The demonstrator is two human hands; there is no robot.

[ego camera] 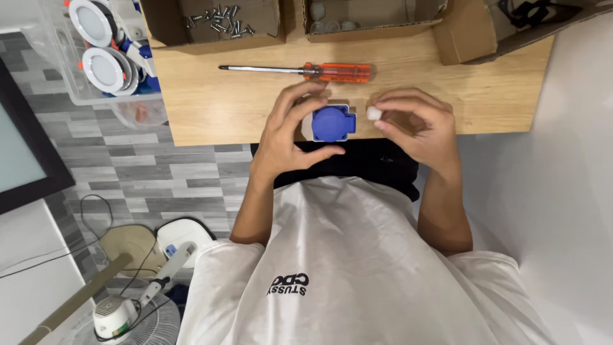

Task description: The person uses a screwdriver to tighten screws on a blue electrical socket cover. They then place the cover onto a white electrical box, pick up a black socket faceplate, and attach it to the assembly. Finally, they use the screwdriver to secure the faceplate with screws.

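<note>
Head view: left hand (288, 131) fingers around blue socket (332, 122), right hand (418, 124) fingers pinching small white, perhaps plastic, piece (374, 114).

Wooden desk (211, 108) sitting over grey plank-pattern floor (128, 172). White wall (562, 160) running along one side. Fan (124, 319) standing on floor beside cables (38, 259). Dark-framed panel (19, 153) leaning at frame edge. Light staying even.

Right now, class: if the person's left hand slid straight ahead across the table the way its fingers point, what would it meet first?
The left hand, gripping the blue socket, points toward the table's far edge. It would probably meet the orange-handled screwdriver first, though depth is hard to judge.
</note>
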